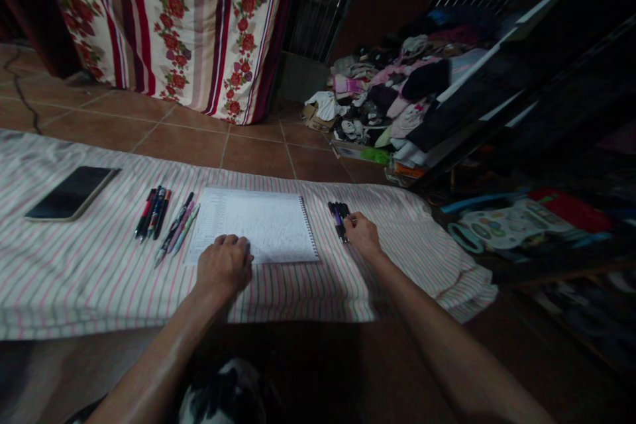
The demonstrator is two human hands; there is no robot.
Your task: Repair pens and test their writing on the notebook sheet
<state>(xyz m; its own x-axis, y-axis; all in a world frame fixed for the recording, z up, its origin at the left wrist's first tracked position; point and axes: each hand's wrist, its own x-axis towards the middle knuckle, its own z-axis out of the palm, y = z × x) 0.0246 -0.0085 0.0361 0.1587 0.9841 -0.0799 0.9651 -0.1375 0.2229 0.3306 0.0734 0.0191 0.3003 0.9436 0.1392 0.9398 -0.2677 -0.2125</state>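
A spiral notebook (268, 222) with a written-on page lies on the striped cloth, its coil on the right side. My left hand (225, 262) rests on its lower left part, back up, with the fingers curled in; no object shows in them. To the right of the notebook is a small row of dark and purple pens (338, 218). My right hand (362, 233) is at the right side of this row, thumb and fingers closed on a dark pen (346, 217); the fingertips are partly hidden.
Left of the notebook lie several pens (158, 212) and patterned pens (181, 228). A phone (72, 193) lies farther left. The striped cloth (114, 278) covers a low surface. Beyond are a tiled floor (193, 142), a floral curtain (199, 33) and heaped clothes (382, 93). A cluttered shelf (527, 278) stands right.
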